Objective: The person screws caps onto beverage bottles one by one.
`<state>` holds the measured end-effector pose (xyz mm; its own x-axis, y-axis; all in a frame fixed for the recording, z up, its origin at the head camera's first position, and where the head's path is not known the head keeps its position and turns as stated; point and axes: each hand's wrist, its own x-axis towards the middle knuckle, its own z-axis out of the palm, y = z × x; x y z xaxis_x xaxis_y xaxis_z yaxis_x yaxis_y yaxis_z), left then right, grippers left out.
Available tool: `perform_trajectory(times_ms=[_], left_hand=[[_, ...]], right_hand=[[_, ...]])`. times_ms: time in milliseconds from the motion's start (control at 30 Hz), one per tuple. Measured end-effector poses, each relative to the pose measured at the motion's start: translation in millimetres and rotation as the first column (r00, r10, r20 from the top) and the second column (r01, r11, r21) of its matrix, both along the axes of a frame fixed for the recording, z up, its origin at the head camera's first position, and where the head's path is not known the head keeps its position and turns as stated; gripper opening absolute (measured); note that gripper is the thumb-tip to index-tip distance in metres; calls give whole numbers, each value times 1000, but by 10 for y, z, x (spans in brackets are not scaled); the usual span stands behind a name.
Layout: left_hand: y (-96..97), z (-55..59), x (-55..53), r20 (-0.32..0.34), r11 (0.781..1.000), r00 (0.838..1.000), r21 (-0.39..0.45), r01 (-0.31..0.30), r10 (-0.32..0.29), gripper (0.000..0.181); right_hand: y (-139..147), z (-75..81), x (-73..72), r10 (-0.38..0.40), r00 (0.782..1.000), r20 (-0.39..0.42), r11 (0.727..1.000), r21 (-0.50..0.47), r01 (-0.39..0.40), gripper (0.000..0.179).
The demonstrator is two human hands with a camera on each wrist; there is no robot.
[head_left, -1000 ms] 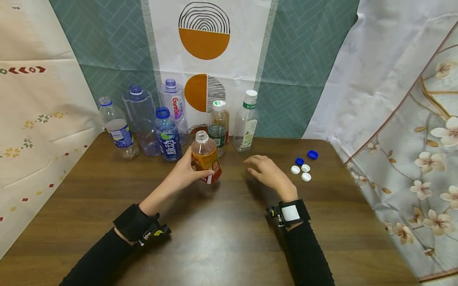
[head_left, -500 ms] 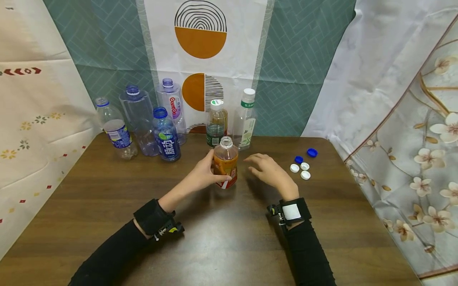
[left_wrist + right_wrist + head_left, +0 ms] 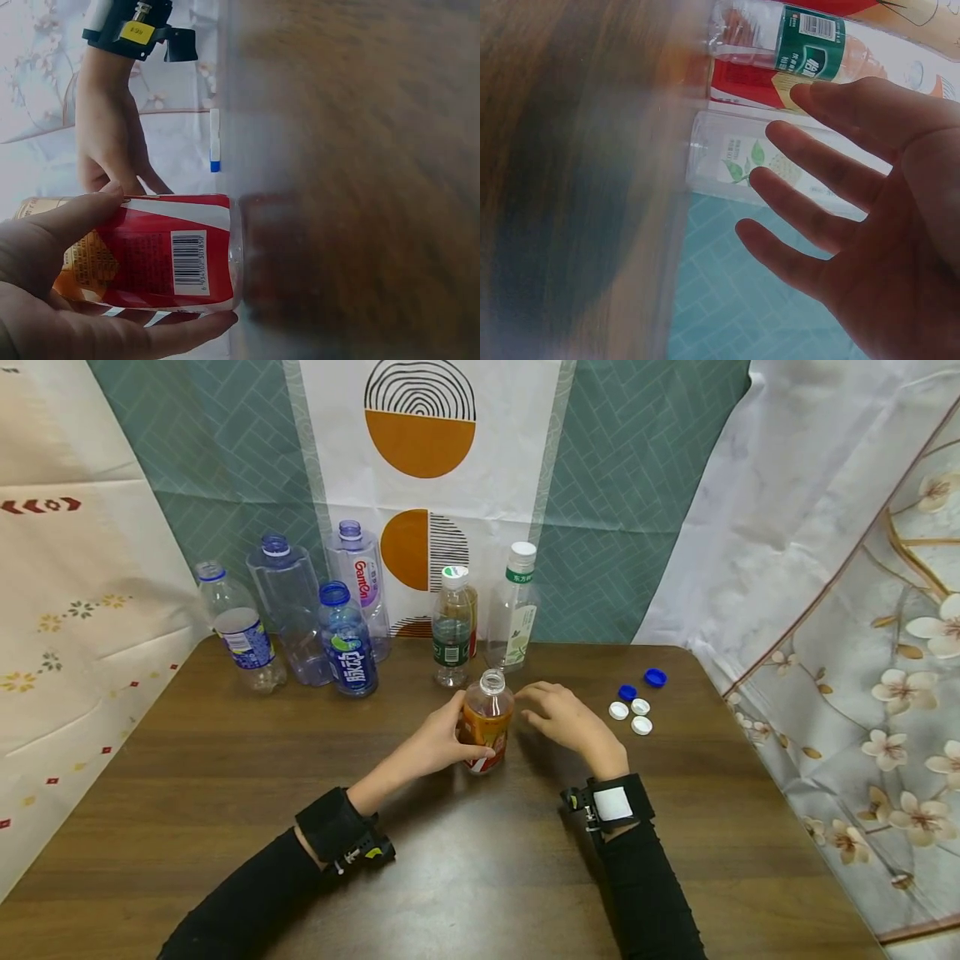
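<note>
My left hand (image 3: 442, 739) grips an uncapped plastic bottle (image 3: 487, 718) with an orange and red label, thumb in front and fingers behind. The bottle stands upright; the left wrist view shows its barcode and its base (image 3: 235, 255) at or just over the table. Just right of it is my right hand (image 3: 562, 720), fingers relaxed and spread, holding nothing. In the right wrist view its palm (image 3: 885, 217) faces a green-labelled bottle (image 3: 814, 41) and a clear bottle with a leaf label (image 3: 761, 157). Both of these stand capped behind the hands in the head view.
Several uncapped bottles stand at the back left, including a blue one (image 3: 348, 647) and a clear tall one (image 3: 288, 610). Another bottle (image 3: 473, 618) is partly hidden behind the green-labelled one. Loose blue caps (image 3: 655, 677) and white caps (image 3: 641, 725) lie at the right on the brown table (image 3: 480, 877).
My left hand has carried the orange and red bottle rightward and nearer to me, from before the green-labelled bottle to beside my right hand. The right hand has hardly moved.
</note>
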<state>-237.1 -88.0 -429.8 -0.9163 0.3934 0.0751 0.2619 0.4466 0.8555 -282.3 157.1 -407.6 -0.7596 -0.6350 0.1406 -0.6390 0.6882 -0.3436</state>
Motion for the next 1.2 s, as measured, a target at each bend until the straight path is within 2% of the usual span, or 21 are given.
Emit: perform_trajectory(times_ms=[200,400,600,700,800,900,1000,1100,1200], left_hand=[[24,-9,-15,-18,1000,1000,-30,5,-6,80],[36,-25,-21,5,999,1000,-35,-16,16,80],[54,-42,-10,20,999,1000,-35,1,0,84],[21,-41,0,26,999,1000,-40,-7,9,84],[-23,-30,-1,12,999,1000,-40,-11,12,83],[-48,-19,-8,2,999,1000,-37,1,-1,82],[-56,-21,-2,11,999,1000,-42,7,-7,82],[-46,-28,-16,4,998,1000,-59,14,-14,82],[-32,-18,-48,-8,997,1000,-71,20,-21,82]], right_hand=[[24,-7,-1,0,1000,11,1000,7,0,31],[55,-12,-4,-6,1000,20,1000,14,6,32],[150,44,-4,-39,999,23,999,8,39,32],[265,85,-85,-70,998,7,998,7,70,32],[490,123,-269,-127,992,-24,991,50,128,32],[839,132,-492,-217,976,-22,968,126,218,36],[1213,111,-643,-324,945,52,930,200,308,44],[1507,120,-712,-408,905,121,891,269,366,46],[1660,173,-746,-426,893,145,873,324,364,44]])
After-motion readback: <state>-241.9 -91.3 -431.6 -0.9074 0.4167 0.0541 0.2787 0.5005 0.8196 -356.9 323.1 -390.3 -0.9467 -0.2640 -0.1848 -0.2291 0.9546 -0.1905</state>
